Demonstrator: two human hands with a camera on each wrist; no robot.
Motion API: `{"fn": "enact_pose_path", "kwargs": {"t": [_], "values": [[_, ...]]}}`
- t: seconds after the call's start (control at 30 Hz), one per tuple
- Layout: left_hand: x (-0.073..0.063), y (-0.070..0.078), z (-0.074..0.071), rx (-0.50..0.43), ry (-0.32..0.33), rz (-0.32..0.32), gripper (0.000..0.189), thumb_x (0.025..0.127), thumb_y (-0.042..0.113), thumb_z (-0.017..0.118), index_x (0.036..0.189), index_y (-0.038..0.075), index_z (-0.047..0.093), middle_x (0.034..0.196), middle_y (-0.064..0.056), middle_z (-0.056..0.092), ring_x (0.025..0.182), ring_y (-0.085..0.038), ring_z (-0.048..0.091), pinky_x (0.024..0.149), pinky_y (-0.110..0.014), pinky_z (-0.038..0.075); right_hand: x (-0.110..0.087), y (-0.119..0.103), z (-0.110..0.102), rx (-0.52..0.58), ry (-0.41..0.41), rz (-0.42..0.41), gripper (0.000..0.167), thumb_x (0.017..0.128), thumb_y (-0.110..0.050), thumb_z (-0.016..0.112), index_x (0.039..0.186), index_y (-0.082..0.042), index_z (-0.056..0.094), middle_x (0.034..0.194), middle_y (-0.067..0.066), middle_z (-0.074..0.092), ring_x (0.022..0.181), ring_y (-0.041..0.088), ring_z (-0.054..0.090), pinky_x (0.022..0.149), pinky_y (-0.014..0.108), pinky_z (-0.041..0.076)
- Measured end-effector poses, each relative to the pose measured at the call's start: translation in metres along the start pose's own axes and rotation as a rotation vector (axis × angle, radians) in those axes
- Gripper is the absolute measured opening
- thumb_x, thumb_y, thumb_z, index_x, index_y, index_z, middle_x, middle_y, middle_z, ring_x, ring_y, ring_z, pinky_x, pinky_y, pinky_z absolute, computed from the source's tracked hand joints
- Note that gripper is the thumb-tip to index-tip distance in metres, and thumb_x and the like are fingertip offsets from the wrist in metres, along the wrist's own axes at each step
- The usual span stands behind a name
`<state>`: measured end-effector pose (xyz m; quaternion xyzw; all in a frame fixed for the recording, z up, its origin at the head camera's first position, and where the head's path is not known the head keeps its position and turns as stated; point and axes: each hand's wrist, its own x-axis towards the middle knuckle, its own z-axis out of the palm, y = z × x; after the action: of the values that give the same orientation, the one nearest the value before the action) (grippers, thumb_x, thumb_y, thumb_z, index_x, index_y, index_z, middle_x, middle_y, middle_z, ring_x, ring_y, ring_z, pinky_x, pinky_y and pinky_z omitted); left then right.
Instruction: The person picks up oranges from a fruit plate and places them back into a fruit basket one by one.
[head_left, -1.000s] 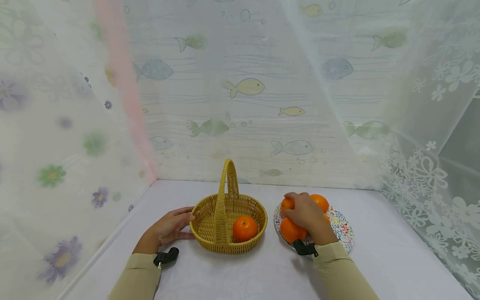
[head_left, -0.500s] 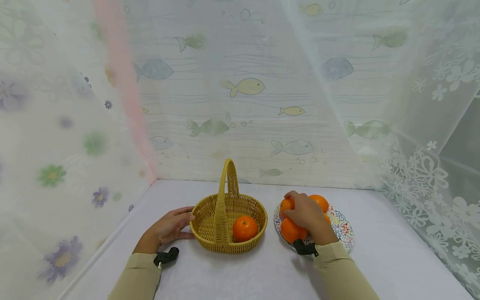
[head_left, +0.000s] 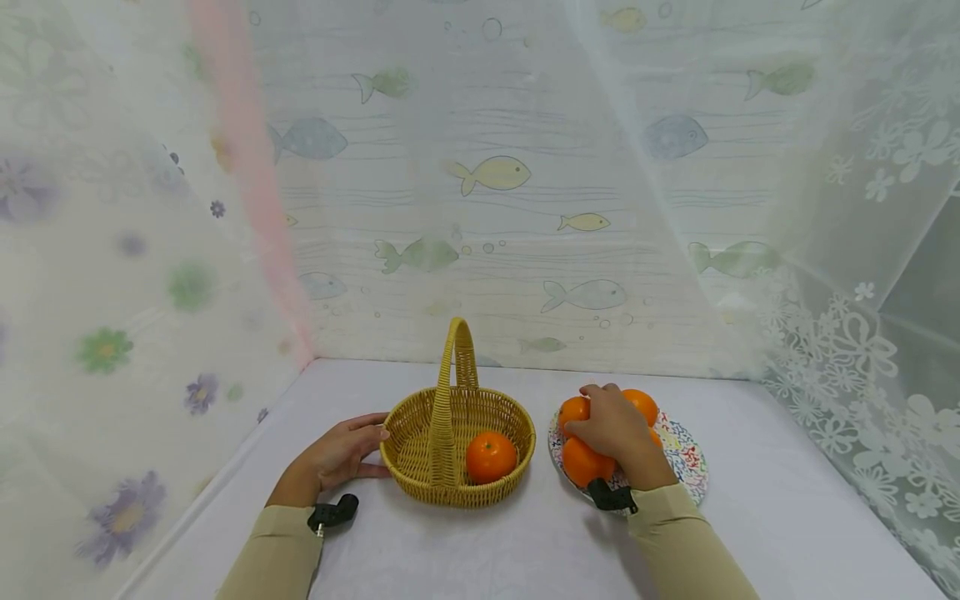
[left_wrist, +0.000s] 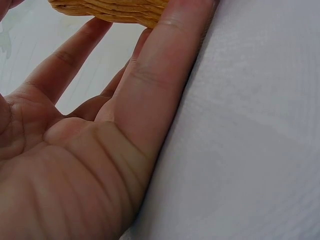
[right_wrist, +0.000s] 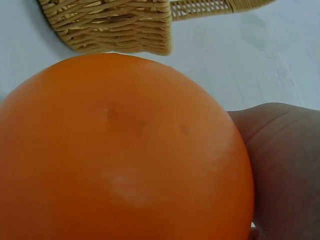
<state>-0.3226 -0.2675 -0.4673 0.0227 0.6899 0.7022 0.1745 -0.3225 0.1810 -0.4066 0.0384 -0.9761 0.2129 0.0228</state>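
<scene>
My left hand (head_left: 341, 454) holds the left end of a yellow wicker basket (head_left: 408, 492), thumb at the rim. Its outstretched fingers (left_wrist: 65, 57) meet the basket's lower side (left_wrist: 115, 11), and the edge of the hand rests on the cloth. Inside the basket, right of its tall handle, sits one orange (head_left: 491, 457). At the right, my right hand (head_left: 618, 429) is over a patterned plate (head_left: 686, 458) of several oranges. Its spread thumb and fingers are around the far-left orange (head_left: 573, 413), apparently loose. A nearer orange (head_left: 587, 463) fills much of the right wrist view.
A white cloth (head_left: 465, 558) covers the table. Another orange (head_left: 640, 406) lies at the back of the plate, and part of one more shows beside my right wrist. A fish-print curtain (head_left: 487, 250) hangs behind, with flowered sheer curtains at both sides.
My right hand's fingers have spread and drawn back slightly to the right, exposing more of the far-left orange on the plate. The left hand and basket have not moved.
</scene>
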Motion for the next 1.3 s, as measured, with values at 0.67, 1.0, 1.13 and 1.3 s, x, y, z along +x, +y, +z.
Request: {"fn": "enact_pose_path", "kwargs": {"t": [0.67,1.0,1.13,1.3], "values": [[0.0018,-0.003,-0.0004,-0.008,0.002,-0.002,0.067,0.1,0.021,0.067,0.159,0.006,0.038,0.158,-0.016,0.047,0.127,-0.022,0.062,0.094,-0.059,0.059,-0.0003,0.0015,-0.001,0.078,0.012,0.014,0.067,0.083,-0.043,0.079,0.134,-0.008,0.053,0.118,0.011,0.062,0.095,0.027,0.058,0.084,0.043,0.053],[0.0039,-0.0045,-0.0025,-0.016,0.007,-0.007,0.068,0.099,0.021,0.068,0.158,0.006,0.039,0.157,-0.016,0.048,0.126,-0.023,0.063,0.093,-0.059,0.059,0.0011,0.0005,-0.0031,0.078,0.029,0.022,0.071,0.083,-0.049,0.08,0.139,-0.013,0.056,0.124,0.014,0.057,0.098,0.028,0.059,0.083,0.044,0.054],[0.0033,-0.0037,-0.002,-0.01,0.008,-0.005,0.069,0.099,0.022,0.068,0.159,0.006,0.038,0.157,-0.016,0.048,0.126,-0.023,0.062,0.094,-0.059,0.059,0.0018,0.0016,-0.0042,0.085,0.041,0.021,0.068,0.083,-0.05,0.079,0.136,-0.014,0.057,0.125,0.015,0.056,0.098,0.029,0.058,0.081,0.043,0.054],[0.0034,-0.0039,-0.0019,-0.015,0.008,-0.009,0.068,0.099,0.021,0.068,0.158,0.006,0.038,0.157,-0.016,0.048,0.127,-0.023,0.062,0.094,-0.059,0.059,0.0015,0.0019,-0.0063,0.105,0.063,0.013,0.068,0.082,-0.052,0.08,0.132,-0.014,0.055,0.121,0.014,0.056,0.096,0.029,0.058,0.076,0.04,0.054]]}}
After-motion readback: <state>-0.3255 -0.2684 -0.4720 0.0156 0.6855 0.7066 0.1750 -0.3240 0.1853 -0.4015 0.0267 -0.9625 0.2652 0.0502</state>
